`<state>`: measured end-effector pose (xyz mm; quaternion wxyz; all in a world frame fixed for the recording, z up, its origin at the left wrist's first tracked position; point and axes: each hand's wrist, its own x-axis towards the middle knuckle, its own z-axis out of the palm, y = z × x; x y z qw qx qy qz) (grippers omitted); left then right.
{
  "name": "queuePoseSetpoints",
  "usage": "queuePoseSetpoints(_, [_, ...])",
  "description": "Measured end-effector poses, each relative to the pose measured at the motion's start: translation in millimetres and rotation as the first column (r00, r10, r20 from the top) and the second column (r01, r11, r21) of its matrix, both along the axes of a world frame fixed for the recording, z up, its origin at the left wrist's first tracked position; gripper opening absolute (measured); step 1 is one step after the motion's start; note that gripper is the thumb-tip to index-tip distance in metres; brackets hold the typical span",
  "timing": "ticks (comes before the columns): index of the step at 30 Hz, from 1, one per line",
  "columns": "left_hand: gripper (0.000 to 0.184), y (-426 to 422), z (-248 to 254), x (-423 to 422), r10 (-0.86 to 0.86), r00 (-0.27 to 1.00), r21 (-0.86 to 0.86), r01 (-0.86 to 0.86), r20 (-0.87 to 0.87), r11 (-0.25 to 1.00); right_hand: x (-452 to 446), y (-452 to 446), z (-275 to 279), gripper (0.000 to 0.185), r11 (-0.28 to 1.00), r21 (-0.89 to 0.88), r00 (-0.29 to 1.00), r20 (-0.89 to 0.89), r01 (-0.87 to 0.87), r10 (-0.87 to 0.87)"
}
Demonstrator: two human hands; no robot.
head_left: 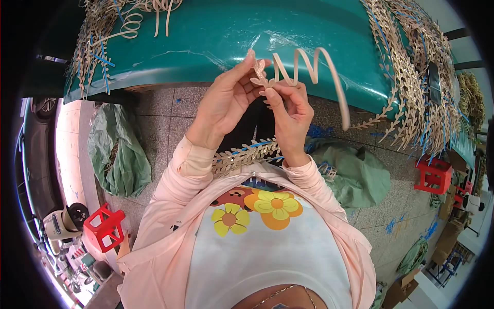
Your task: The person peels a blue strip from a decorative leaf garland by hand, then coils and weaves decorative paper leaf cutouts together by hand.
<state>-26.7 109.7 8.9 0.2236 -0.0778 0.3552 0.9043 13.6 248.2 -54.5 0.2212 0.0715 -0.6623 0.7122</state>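
White shirt [247, 257], two printed flowers [229, 220]. One leafy strip [261, 81] at near edge of desk [206, 31], both grips closed on it: left hand [221, 105] thumb up, right hand [292, 108] fingers curled. One pale coil [316, 69] beside right fingers.

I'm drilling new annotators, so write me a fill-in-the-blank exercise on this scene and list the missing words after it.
1. The left hand and right hand hold a small strip of ____-shaped pieces.
2. The loose pale coil lies nearer the ____ hand.
3. The plastic stools on the floor are coloured ____.
4. The white shirt bears two large printed ____.

Missing words: leaf; right; red; flowers.
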Motion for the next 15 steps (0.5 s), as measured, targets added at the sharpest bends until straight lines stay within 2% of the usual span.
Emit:
queuePoseSetpoints(1, [0.027,3,9,3,0.005,0.999,-0.042,-0.007,-0.042,0.999,1,0,0,0.012,1.000,0.000,1.000,0.001,0.003,-0.003])
queuePoseSetpoints(3, [0.026,4,8,5,0.008,0.997,-0.084,-0.015,-0.083,0.996,3,-1,4,0.014,0.984,-0.174,0.997,0.067,-0.026,0.038])
queuePoseSetpoints(5, [0.024,2,-5,6,-0.032,0.975,-0.310,-0.039,-0.219,0.950,4,-1,8,0.015,0.973,-0.230,0.995,0.092,-0.016,0.038])
queuePoseSetpoints(9, [0.022,-2,-1,3,0.038,0.966,-0.279,-0.111,-0.255,0.954,6,-10,24,0.023,0.931,-0.363,0.987,0.160,0.044,0.016])
queuePoseSetpoints(10, [0.022,-3,2,1,0.036,0.964,-0.277,-0.111,-0.262,0.954,6,-8,19,0.023,0.931,-0.363,0.987,0.158,0.045,0.014])
queuePoseSetpoints(12, [0.022,-7,3,-1,0.033,0.963,-0.276,-0.109,-0.267,0.955,7,-2,8,0.026,0.997,-0.075,0.988,0.157,-0.006,0.017])
queuePoseSetpoints(15, [0.023,-10,3,-3,0.015,0.967,-0.307,-0.096,-0.255,0.947,12,2,14,0.021,0.999,-0.051,0.989,0.147,0.017,-0.009])
